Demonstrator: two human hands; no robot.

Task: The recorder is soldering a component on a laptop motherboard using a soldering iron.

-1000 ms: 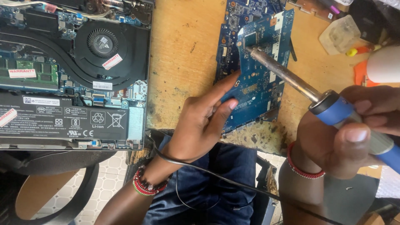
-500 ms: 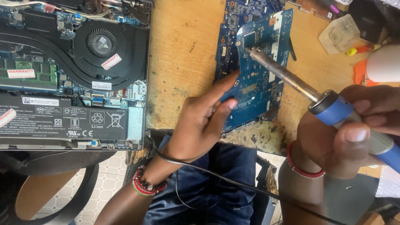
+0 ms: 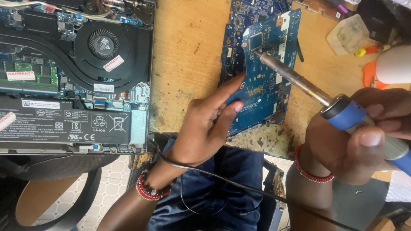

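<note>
A blue circuit board (image 3: 261,72) lies on the wooden workbench (image 3: 188,64). My left hand (image 3: 205,126) rests at its near left edge, with two fingertips pressing the board down. My right hand (image 3: 364,132) grips the blue handle of a soldering iron (image 3: 299,83). The iron's metal shaft slants up to the left and its tip touches the board just below a square black chip (image 3: 256,41). Both wrists wear red bead bracelets.
An opened laptop (image 3: 75,72) with fan, heat pipe and battery exposed lies at the left. A black cable (image 3: 222,182) runs across my lap. A cloudy plastic block (image 3: 349,34), orange and yellow tools (image 3: 367,51) and a white object (image 3: 394,64) sit at the back right.
The iron's tip has slid slightly down the board away from the chip. My left hand stays put on the board.
</note>
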